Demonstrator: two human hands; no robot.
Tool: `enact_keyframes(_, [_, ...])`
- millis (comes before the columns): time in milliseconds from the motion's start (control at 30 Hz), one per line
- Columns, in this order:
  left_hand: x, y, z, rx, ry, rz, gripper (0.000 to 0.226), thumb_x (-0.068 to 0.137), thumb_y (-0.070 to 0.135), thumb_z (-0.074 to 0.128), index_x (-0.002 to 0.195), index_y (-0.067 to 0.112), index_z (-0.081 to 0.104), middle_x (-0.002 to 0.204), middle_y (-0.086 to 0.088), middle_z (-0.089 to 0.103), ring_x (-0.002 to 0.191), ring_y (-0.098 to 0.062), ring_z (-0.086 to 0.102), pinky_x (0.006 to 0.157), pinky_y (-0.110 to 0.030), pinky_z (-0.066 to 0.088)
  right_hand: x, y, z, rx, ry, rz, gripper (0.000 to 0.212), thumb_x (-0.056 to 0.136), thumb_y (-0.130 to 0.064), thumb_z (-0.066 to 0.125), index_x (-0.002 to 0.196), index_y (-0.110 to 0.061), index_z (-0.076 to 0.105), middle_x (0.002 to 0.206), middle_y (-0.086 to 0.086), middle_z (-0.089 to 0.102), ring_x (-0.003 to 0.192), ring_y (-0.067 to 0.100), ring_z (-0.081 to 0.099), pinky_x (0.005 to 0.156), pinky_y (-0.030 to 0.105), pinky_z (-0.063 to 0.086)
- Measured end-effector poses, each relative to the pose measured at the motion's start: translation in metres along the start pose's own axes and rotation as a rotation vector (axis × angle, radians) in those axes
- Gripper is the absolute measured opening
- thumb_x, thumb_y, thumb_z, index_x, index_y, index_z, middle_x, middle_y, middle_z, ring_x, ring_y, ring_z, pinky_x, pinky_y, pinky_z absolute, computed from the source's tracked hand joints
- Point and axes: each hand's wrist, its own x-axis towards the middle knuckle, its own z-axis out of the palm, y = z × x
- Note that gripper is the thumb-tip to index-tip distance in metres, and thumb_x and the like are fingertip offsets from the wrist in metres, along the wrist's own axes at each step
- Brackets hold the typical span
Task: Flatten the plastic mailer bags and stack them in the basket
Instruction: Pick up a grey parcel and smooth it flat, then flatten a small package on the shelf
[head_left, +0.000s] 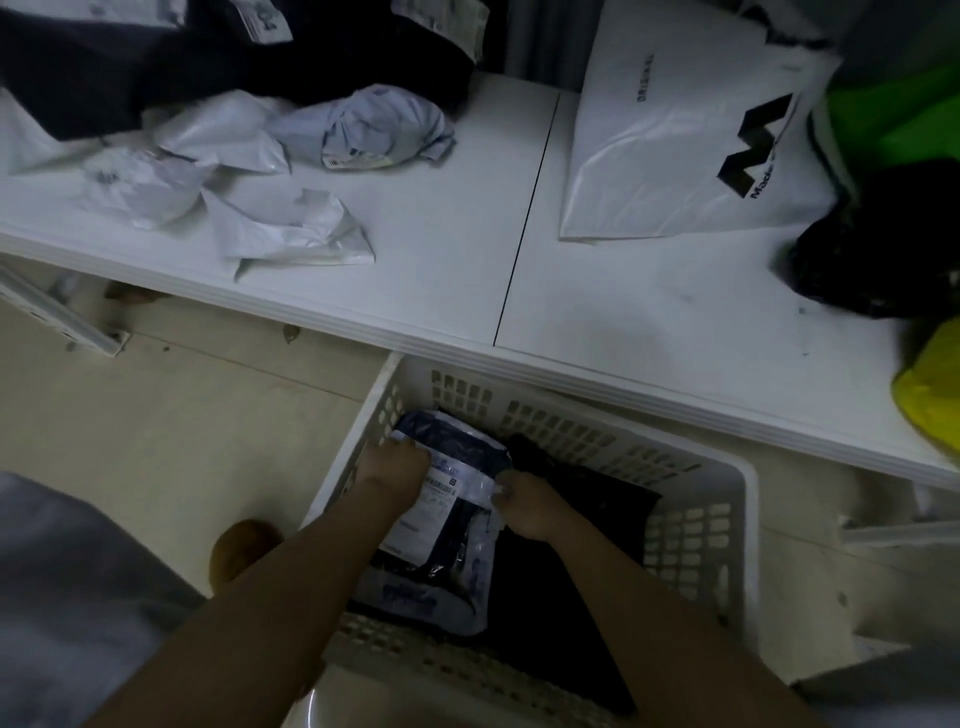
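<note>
Both hands (452, 493) on mailer bag (457, 519) inside basket (696, 530)

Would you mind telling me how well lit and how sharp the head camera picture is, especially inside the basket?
Head view: dim overall; the basket interior is nearly black beside the mailer bag, hiding detail there. The left hand and right hand look soft, their fingers hard to separate. Wide-angle distortion bows the table edge. No glare.

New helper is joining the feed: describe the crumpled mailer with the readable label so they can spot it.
On the white table, look to the far left where the crumpled mailers lie. It is the pale blue-grey mailer rightmost in that cluster, beside dark bags; only it shows a printed label facing up.
</note>
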Motion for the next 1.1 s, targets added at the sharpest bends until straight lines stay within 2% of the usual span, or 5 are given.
enact_keyframes(100, [-0.015,0.000,-0.028,-0.072,0.067,-0.004,0.026,0.099,0.012,0.043,0.121,0.009,0.056,0.124,-0.009,0.060,0.113,-0.024,0.058,0.089,-0.032,0.045,-0.009,-0.024,-0.010,-0.161,0.089,-0.103,0.024,0.099,-0.022,0.041,0.085,-0.017,0.059,0.091,0.006,0.060,0.082,0.020,0.055,0.065,0.025,0.046])
enact_keyframes(200, [-0.035,-0.013,-0.062,-0.090,0.205,-0.044,0.023,0.097,0.011,0.044,0.114,0.009,0.059,0.116,-0.008,0.063,0.105,-0.023,0.061,0.081,-0.030,0.046,-0.024,-0.062,-0.029,-0.256,0.202,-0.228,0.027,0.098,-0.016,0.040,0.097,-0.004,0.064,0.093,0.014,0.065,0.071,0.023,0.053,0.047,0.023,0.029])
enact_keyframes(533, [-0.062,-0.100,-0.137,-0.335,0.801,-0.183,0.023,0.095,0.021,0.041,0.109,0.008,0.054,0.108,-0.013,0.054,0.103,-0.032,0.051,0.073,-0.038,0.043,-0.041,-0.192,-0.072,-0.131,0.509,-0.515,0.027,0.095,-0.015,0.045,0.113,-0.017,0.066,0.105,0.007,0.068,0.088,0.020,0.061,0.078,0.028,0.049])
enact_keyframes(933, [-0.016,-0.178,-0.143,-0.374,0.732,-0.281,0.057,0.088,0.017,0.044,0.144,0.014,0.033,0.152,-0.010,0.026,0.143,-0.029,0.016,0.114,-0.042,0.015,0.035,-0.287,-0.084,-0.211,0.639,-0.591,0.054,0.097,-0.019,0.045,0.149,-0.021,0.029,0.154,0.004,0.024,0.136,0.025,0.025,0.107,0.038,0.033])
enact_keyframes(1100, [-0.007,-0.175,-0.140,-0.332,0.728,-0.289,0.049,0.091,0.021,0.042,0.140,0.020,0.039,0.150,-0.005,0.030,0.139,-0.027,0.020,0.110,-0.042,0.015,0.055,-0.294,-0.094,-0.237,0.689,-0.548,0.023,0.098,-0.018,0.044,0.118,-0.015,0.055,0.120,0.008,0.050,0.108,0.028,0.050,0.084,0.035,0.044])
